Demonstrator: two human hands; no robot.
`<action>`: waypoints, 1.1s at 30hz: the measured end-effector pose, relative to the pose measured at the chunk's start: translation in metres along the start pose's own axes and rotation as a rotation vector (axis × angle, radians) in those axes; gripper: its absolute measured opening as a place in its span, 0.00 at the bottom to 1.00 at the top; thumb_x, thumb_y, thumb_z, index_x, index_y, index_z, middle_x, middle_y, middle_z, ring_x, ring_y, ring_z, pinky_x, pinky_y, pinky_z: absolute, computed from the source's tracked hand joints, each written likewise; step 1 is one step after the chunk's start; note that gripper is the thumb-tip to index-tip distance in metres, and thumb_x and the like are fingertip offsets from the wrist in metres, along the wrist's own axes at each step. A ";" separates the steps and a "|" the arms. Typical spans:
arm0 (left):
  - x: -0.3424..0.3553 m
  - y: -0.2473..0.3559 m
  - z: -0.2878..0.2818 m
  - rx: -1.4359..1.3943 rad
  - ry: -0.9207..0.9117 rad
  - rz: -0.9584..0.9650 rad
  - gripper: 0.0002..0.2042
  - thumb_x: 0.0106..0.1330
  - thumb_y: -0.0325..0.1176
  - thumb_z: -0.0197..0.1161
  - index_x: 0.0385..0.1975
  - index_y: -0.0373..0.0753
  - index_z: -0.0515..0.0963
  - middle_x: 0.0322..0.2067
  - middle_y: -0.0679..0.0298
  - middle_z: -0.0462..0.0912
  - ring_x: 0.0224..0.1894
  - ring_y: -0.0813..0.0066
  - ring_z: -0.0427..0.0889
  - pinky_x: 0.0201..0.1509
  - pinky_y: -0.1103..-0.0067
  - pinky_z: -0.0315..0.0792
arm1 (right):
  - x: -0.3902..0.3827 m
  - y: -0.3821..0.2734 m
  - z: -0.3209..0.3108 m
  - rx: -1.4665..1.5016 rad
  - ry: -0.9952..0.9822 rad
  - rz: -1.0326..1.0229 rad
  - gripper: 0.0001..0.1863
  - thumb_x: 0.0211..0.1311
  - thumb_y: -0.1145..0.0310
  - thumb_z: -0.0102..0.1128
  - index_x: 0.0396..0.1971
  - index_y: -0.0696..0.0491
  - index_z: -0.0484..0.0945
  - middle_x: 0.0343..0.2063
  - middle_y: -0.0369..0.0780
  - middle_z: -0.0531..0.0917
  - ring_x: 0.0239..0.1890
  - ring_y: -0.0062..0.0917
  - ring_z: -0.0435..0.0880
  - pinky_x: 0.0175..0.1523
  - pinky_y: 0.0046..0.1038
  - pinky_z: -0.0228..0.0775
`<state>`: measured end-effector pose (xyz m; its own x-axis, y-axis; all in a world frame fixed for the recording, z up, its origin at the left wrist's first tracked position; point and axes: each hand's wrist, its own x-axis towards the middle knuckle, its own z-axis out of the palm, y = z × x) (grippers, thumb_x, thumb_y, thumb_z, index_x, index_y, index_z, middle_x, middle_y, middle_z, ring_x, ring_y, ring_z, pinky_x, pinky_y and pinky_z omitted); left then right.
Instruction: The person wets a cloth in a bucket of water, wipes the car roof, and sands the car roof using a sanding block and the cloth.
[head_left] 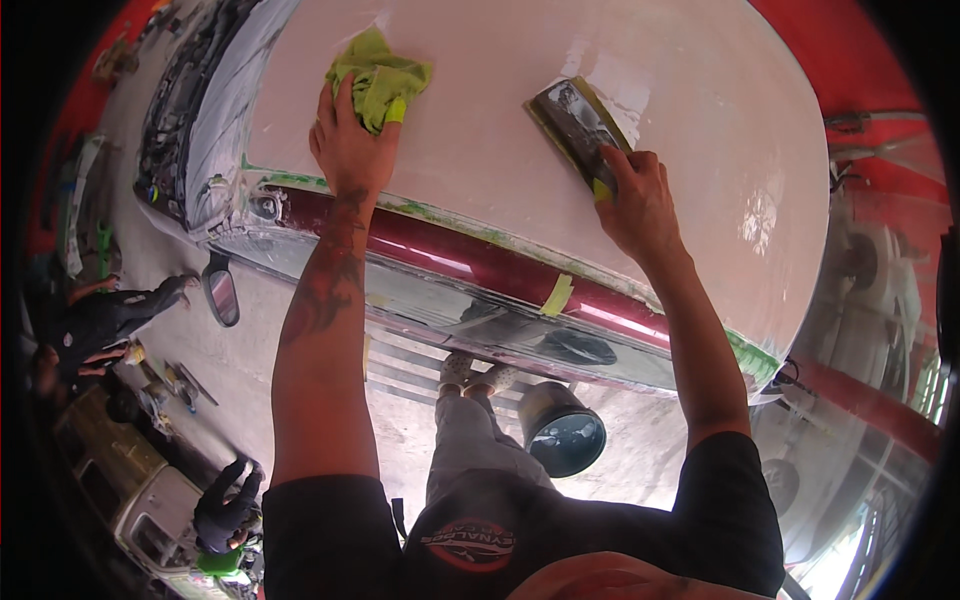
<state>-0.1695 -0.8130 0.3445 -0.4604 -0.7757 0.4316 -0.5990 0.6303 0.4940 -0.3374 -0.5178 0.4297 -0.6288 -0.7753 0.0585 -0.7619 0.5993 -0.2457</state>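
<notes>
Both my arms reach out over a car roof (470, 150) with a dull, pinkish surface. My left hand (352, 150) is closed on a crumpled yellow-green cloth (378, 78), which lies against the roof. Yellow tape wraps the thumb. Farther right, my right hand (645, 205) grips the near end of a sanding block (578, 118), resting at a slant on the roof. The block's dark top looks wet, and yellowish edges show along its sides. Yellow tape also wraps a digit of this hand. Shiny wet patches lie on the roof beyond the block and to its right.
A dark red strip (430, 248) with yellow tape (557, 295) runs along the roof's near side. Below stands a bucket (568, 440) beside my feet. A side mirror (221, 290) juts out at left. Two people (105, 320) and another vehicle (155, 515) are farther left.
</notes>
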 end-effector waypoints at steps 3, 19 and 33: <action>0.000 0.000 0.000 0.003 0.010 0.002 0.39 0.54 0.48 0.68 0.68 0.51 0.63 0.68 0.55 0.61 0.62 0.50 0.69 0.71 0.58 0.55 | -0.001 0.000 0.001 0.000 -0.024 0.014 0.35 0.47 0.76 0.67 0.61 0.49 0.71 0.52 0.52 0.72 0.56 0.50 0.73 0.60 0.42 0.71; 0.000 0.000 -0.001 -0.011 0.014 0.003 0.38 0.54 0.49 0.68 0.68 0.51 0.63 0.68 0.55 0.61 0.64 0.49 0.66 0.70 0.57 0.55 | -0.003 -0.006 0.011 -0.129 -0.016 0.090 0.27 0.55 0.69 0.66 0.58 0.46 0.75 0.59 0.50 0.73 0.59 0.47 0.72 0.60 0.45 0.67; 0.001 0.002 -0.001 0.007 0.045 0.017 0.37 0.53 0.46 0.69 0.66 0.52 0.65 0.66 0.55 0.63 0.61 0.49 0.69 0.68 0.57 0.58 | 0.136 -0.010 0.037 -0.133 0.259 -0.285 0.28 0.53 0.76 0.60 0.56 0.40 0.78 0.51 0.48 0.78 0.43 0.44 0.77 0.48 0.40 0.73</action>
<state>-0.1698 -0.8124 0.3465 -0.4401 -0.7628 0.4737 -0.5962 0.6427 0.4810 -0.4098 -0.6367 0.4039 -0.3949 -0.8485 0.3522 -0.9141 0.4014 -0.0578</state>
